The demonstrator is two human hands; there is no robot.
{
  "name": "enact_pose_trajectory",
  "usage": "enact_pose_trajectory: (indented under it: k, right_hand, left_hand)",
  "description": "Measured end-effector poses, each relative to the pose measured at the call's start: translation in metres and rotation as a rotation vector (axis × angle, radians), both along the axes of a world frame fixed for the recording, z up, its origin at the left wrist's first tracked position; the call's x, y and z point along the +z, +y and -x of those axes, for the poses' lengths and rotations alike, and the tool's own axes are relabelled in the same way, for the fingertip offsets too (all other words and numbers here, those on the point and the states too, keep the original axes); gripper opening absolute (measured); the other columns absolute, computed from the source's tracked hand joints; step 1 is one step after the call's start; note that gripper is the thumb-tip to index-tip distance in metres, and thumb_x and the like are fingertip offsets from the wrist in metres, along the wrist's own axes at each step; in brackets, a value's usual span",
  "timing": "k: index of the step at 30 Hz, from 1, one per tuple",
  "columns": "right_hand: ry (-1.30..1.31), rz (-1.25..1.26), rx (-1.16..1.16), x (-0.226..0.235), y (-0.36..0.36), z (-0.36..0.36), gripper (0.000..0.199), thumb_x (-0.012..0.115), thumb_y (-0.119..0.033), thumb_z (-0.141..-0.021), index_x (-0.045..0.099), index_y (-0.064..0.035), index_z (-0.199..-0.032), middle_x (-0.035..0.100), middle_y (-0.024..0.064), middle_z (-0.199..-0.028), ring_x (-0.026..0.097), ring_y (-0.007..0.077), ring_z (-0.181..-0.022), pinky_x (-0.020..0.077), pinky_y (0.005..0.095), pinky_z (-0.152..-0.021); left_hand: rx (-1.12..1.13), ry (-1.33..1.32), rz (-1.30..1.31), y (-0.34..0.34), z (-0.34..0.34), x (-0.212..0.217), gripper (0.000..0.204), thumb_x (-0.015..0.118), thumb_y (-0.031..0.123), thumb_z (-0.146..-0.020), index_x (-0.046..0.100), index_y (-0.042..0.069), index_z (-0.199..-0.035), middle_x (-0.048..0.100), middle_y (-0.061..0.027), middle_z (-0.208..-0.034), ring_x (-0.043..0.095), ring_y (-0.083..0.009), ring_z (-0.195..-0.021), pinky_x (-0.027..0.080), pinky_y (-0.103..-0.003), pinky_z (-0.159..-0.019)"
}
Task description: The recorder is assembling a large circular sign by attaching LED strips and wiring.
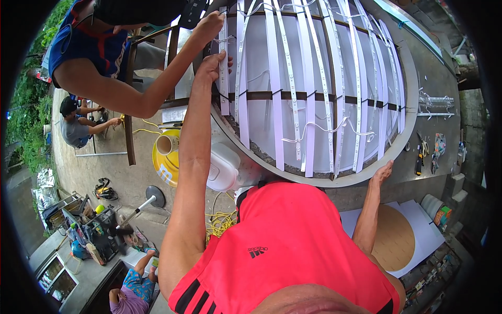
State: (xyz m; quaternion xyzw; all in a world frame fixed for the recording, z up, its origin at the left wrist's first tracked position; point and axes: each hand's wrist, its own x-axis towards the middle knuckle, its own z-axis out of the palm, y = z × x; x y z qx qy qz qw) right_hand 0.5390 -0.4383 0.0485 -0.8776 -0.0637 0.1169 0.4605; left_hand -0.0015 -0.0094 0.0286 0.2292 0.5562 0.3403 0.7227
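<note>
A large round light box frame (361, 177) lies before me, with a pale rim and dark metal crossbars. Rows of white LED strips (291, 94) on pale backing run across it, and loose white wires (314, 124) trail over them. My left hand (212, 67) reaches to the frame's left side and pinches an LED strip (225, 86) by its edge. Farther up that strip is a co-worker's hand (210, 24). My right hand (383, 171) holds the rim at the near right, its fingertips against the outer edge and partly hidden.
Left of the frame are a yellow bucket (163, 175) with a tape roll (166, 145) and a white plastic container (224, 167). Scissors (424, 148) and more LED strips (436, 104) lie on the right. Yellow cord (221, 222) is coiled below. Other people sit at left.
</note>
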Motion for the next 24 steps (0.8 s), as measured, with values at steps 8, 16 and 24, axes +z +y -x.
enact_pose_trajectory:
  k: [8, 16, 24]
  right_hand:
    - [-0.051, 0.006, 0.035, -0.006, -0.002, -0.002, 0.059, 0.035, -0.039, -0.099, 0.046, 0.0093, -0.132, 0.048, 0.0261, -0.134, 0.050, 0.0360, -0.118, 0.0371, 0.0384, -0.101]
    - [-0.040, -0.036, 0.020, -0.002, 0.001, 0.005, 0.063, 0.034, -0.042, -0.098, 0.047, 0.0117, -0.129, 0.048, 0.0283, -0.131, 0.051, 0.0375, -0.114, 0.0386, 0.0417, -0.097]
    - [-0.056, 0.008, 0.026, -0.010, -0.002, -0.006, 0.063, 0.034, -0.042, -0.098, 0.048, 0.0113, -0.128, 0.050, 0.0286, -0.130, 0.051, 0.0386, -0.114, 0.0374, 0.0419, -0.099]
  left_hand:
    - [-0.019, -0.017, 0.005, 0.004, 0.004, -0.007, 0.024, 0.060, 0.022, -0.093, 0.061, -0.001, -0.101, 0.066, -0.0116, -0.087, 0.065, -0.0216, -0.073, 0.054, -0.040, -0.061]
    - [-0.019, 0.027, 0.028, 0.000, 0.002, -0.003, 0.023, 0.061, 0.024, -0.093, 0.060, 0.004, -0.104, 0.065, -0.0084, -0.091, 0.062, -0.0204, -0.079, 0.052, -0.040, -0.069]
    - [-0.017, -0.005, 0.039, 0.002, 0.003, -0.010, 0.024, 0.062, 0.024, -0.092, 0.060, 0.002, -0.102, 0.065, -0.0102, -0.087, 0.064, -0.0211, -0.071, 0.053, -0.041, -0.059]
